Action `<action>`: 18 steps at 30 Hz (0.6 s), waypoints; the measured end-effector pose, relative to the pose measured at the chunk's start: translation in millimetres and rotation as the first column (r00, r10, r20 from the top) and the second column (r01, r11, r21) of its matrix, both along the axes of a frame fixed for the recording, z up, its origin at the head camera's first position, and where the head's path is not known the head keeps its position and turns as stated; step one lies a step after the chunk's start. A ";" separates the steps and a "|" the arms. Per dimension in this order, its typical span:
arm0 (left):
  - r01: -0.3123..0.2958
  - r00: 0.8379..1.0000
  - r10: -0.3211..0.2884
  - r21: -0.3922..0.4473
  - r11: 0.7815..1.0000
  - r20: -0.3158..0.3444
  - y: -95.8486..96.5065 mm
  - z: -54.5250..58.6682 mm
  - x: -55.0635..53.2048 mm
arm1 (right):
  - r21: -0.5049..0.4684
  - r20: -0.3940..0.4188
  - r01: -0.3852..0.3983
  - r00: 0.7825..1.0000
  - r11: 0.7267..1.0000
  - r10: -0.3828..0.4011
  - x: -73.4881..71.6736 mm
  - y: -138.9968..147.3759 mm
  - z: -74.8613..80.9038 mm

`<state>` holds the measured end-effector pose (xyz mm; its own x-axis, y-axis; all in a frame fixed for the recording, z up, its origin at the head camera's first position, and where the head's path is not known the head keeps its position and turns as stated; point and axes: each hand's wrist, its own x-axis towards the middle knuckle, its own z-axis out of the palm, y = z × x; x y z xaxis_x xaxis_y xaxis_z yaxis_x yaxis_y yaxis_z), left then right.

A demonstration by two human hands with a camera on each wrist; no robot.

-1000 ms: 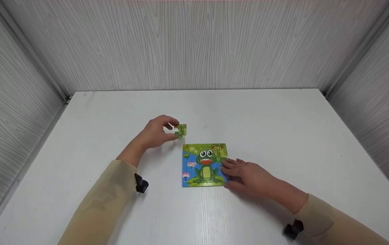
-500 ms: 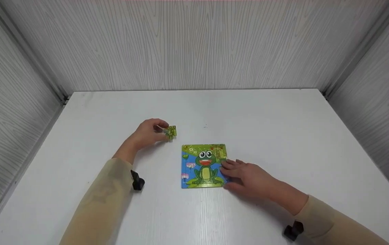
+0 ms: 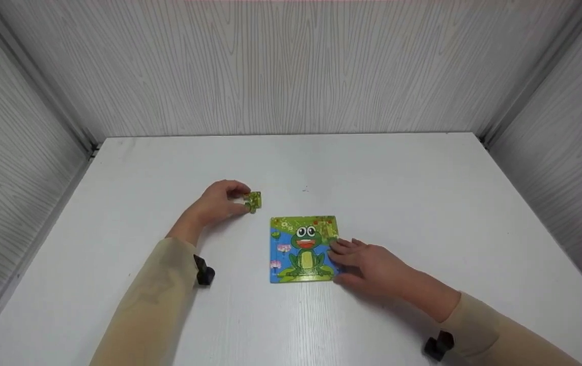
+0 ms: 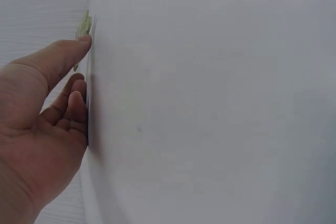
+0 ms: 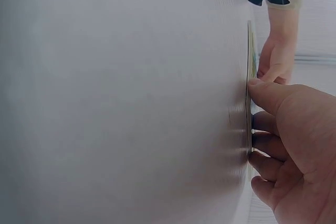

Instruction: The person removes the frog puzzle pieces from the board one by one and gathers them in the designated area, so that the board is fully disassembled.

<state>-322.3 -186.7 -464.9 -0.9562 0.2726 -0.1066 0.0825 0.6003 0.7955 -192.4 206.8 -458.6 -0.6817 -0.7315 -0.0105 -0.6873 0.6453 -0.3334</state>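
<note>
Pinching a puzzle piece point(image 3: 255, 199) with our left hand point(image 3: 216, 204) | our right hand point(image 3: 378, 268), fingers point(image 3: 345, 258) relaxed, touches frog board point(image 3: 303, 250), likely steadying it

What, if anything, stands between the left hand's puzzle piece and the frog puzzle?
Nothing visible: only white tabletop separates the puzzle piece, pinched in the left hand, from the frog puzzle. The right hand touches its right edge, outside the gap.

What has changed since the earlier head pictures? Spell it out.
The left hand has carried the small green jigsaw piece leftward, beyond the left edge of the square blue-and-green frog puzzle board. Nothing was let go. The right hand stays at the board's right edge, and the board has not visibly shifted.
</note>
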 end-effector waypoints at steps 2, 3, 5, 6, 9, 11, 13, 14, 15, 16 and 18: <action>0.013 1.000 -0.013 0.000 1.000 -0.001 -1.2 -0.3 -0.3 | -0.006 0.008 0.003 1.000 1.000 -0.003 0.2 -0.1 -0.2; 0.019 1.000 -0.019 -0.002 1.000 -0.002 -2.0 0.0 -0.3 | -0.008 0.013 0.007 1.000 1.000 -0.007 0.4 -0.1 -0.2; 0.030 1.000 -0.030 -0.006 1.000 -0.002 -3.1 -0.1 -0.5 | -0.011 0.030 0.015 0.999 1.000 -0.015 0.4 -0.3 0.3; 0.036 0.999 -0.036 -0.009 0.999 -0.002 -3.7 -0.1 -0.7 | -0.010 0.039 0.020 0.999 1.000 -0.020 0.5 -0.4 0.6; 0.044 0.999 -0.044 -0.016 0.999 -0.003 -4.4 0.2 -1.4 | 0.000 0.059 0.035 0.998 0.999 -0.035 0.3 -0.7 1.2; 0.046 0.999 -0.046 -0.019 0.999 -0.004 -4.1 0.2 -1.8 | 0.008 0.065 0.041 0.997 0.999 -0.041 0.1 -0.6 1.4; 0.046 0.999 -0.046 -0.025 0.999 -0.005 -3.5 0.4 -1.8 | 0.013 0.066 0.044 0.997 0.999 -0.045 -0.2 -0.3 1.1; 0.046 0.999 -0.046 -0.029 0.999 -0.004 -3.1 0.5 -1.7 | 0.013 0.064 0.043 0.997 0.999 -0.044 -0.2 -0.1 0.9; 0.046 0.999 -0.046 -0.034 0.998 -0.003 -2.7 0.4 -1.6 | 0.013 0.061 0.040 0.997 0.999 -0.041 -0.1 0.0 0.6; 0.047 0.999 -0.047 -0.041 0.998 -0.003 -2.4 0.3 -1.4 | 0.014 0.058 0.039 0.998 0.999 -0.040 0.0 0.2 0.3; 0.043 0.999 -0.043 -0.045 0.998 0.003 -2.0 0.2 -0.9 | 0.016 0.055 0.037 0.998 0.999 -0.038 0.2 0.1 -0.3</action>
